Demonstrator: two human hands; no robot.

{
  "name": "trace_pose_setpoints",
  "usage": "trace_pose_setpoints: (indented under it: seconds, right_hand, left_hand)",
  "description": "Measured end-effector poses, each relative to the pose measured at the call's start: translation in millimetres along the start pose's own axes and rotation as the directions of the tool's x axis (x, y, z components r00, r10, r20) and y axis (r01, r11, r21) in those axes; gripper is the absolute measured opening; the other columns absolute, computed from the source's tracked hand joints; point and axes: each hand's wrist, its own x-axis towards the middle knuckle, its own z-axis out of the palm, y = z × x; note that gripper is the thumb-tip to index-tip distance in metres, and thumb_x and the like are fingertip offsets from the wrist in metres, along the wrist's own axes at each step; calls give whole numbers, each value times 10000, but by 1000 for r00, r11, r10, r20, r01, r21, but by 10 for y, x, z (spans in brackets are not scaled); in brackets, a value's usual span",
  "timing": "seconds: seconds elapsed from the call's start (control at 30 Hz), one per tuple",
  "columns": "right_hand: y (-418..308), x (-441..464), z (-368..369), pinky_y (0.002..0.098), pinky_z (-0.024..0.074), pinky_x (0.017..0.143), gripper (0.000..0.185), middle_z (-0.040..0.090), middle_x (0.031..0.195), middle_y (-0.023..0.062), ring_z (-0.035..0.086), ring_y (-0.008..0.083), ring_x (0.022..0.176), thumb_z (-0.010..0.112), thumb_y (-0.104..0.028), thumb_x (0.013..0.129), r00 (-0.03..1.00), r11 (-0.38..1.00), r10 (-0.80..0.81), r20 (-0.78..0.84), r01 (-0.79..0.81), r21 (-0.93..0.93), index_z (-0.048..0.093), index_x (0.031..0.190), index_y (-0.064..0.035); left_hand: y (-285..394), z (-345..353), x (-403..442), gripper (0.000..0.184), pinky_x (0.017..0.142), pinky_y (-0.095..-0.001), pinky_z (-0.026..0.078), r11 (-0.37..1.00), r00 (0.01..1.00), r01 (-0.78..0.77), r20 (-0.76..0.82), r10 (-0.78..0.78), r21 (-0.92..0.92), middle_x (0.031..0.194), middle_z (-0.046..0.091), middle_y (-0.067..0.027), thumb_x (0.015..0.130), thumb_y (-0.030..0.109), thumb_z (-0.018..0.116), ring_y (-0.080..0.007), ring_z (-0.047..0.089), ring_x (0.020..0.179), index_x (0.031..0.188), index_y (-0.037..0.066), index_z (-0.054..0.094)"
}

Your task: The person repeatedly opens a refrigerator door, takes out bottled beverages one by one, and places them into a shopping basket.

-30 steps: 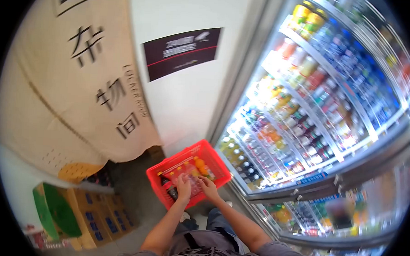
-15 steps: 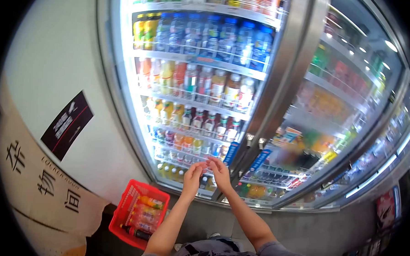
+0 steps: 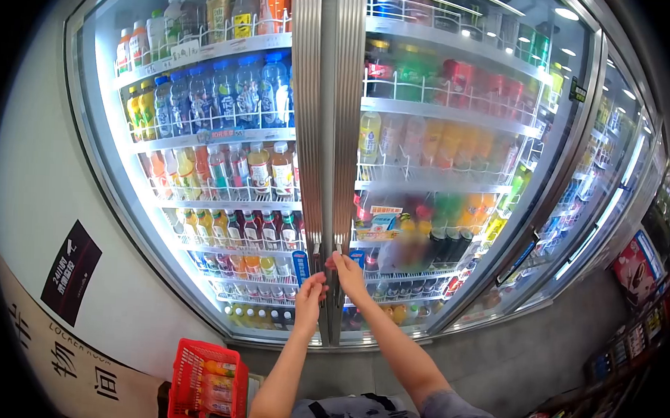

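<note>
My right hand (image 3: 348, 274) is at the meeting edges of two glass fridge doors. Its fingers are bent round the slim door handle (image 3: 338, 249) of the right door, hiding most of it. Just left and lower, my left hand (image 3: 310, 305) hovers by the left door's handle (image 3: 317, 249), fingers loosely bent and apart with nothing visible in them. A blue label (image 3: 299, 267) is on the left door, and another blue label (image 3: 357, 258) on the right. Behind the glass, rows of bottled drinks (image 3: 246, 93) stand on white shelves.
A red shopping basket (image 3: 180, 374) holding several bottles stands on the floor at lower left. Beside it is a pale wall with a dark sign (image 3: 72, 272). More fridge doors (image 3: 575, 189) run off to the right, and stocked racks (image 3: 605, 355) stand at lower right.
My view has turned right, bringing the door edges to the middle. My hands have moved from together in front of the left door to the handles, the right hand taking hold of one.
</note>
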Motion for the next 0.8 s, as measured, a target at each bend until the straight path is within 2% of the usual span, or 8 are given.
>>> trace_pose_setpoints:
  seconds: [0.07, 0.1, 0.17, 0.3, 0.43, 0.67, 0.77, 0.8]
  right_hand:
    - [138, 91, 64, 272, 440, 680, 515, 617, 724, 49, 567, 131, 702, 478, -454, 1002, 992, 987, 127, 16, -128, 92, 635, 806, -5]
    - [164, 114, 73, 272, 440, 680, 515, 617, 724, 49, 567, 131, 702, 478, -454, 1002, 992, 988, 122, 13, -123, 95, 635, 806, -5]
    - [247, 115, 99, 266, 393, 611, 484, 531, 642, 12, 502, 112, 623, 474, -420, 1007, 992, 990, 122, -11, -121, 77, 554, 701, -54]
    - [373, 159, 180, 293, 361, 577, 464, 497, 637, 9, 445, 106, 607, 487, -406, 993, 985, 973, 160, -65, -146, 179, 556, 730, -30]
    - [345, 91, 283, 297, 341, 552, 457, 492, 615, 11, 432, 94, 591, 491, -370, 984, 963, 975, 180, -203, -147, 167, 541, 682, -32]
    - [-76, -892, 152, 274, 348, 531, 446, 468, 591, -12, 425, 79, 554, 495, -324, 984, 930, 971, 226, -289, -190, 147, 509, 638, -44]
    - [-205, -1282, 41, 252, 361, 533, 426, 456, 596, -27, 431, 60, 570, 511, -310, 988, 922, 979, 199, -333, -168, 120, 508, 641, -62]
    - [-154, -1414, 10, 267, 360, 539, 423, 450, 597, -15, 430, 83, 564, 497, -296, 994, 926, 979, 179, -331, -136, 151, 489, 640, -64]
  left_hand:
    - [-28, -27, -100, 281, 829, -260, 463, 1000, 1000, 8, 3, -8, 7, 1175, 619, -48, 1019, 171, 462, -117, 596, 971, 1243, 57, 586]
    - [0, -27, -148, 278, 825, -259, 463, 1000, 1000, 28, -1, -28, 9, 1168, 621, -48, 1018, 169, 463, -114, 596, 966, 1239, 57, 589]
    - [36, -49, -226, 274, 817, -256, 464, 999, 999, 37, -11, -37, 2, 1149, 625, -46, 1018, 164, 459, -113, 597, 957, 1232, 54, 591]
    - [136, -180, -390, 276, 817, -255, 476, 1000, 999, 31, 39, -31, 3, 1113, 638, -43, 1013, 158, 468, -117, 607, 957, 1242, 54, 582]
    - [288, -339, -408, 266, 801, -242, 460, 999, 996, 43, 83, -42, -12, 1095, 641, -45, 1019, 159, 459, -103, 598, 934, 1222, 60, 600]
    - [340, -637, -578, 262, 829, -254, 454, 998, 990, 67, 120, -68, 14, 1111, 646, -30, 1020, 164, 461, -111, 603, 972, 1203, 53, 613]
    - [208, -540, -590, 308, 885, -277, 445, 994, 978, 104, 181, -107, 30, 1222, 624, -39, 1015, 190, 473, -130, 588, 1077, 1274, 66, 586]
    - [149, -511, -586, 328, 907, -284, 437, 992, 968, 119, 218, -125, 39, 1253, 613, -40, 1015, 190, 476, -133, 577, 1105, 1303, 65, 569]
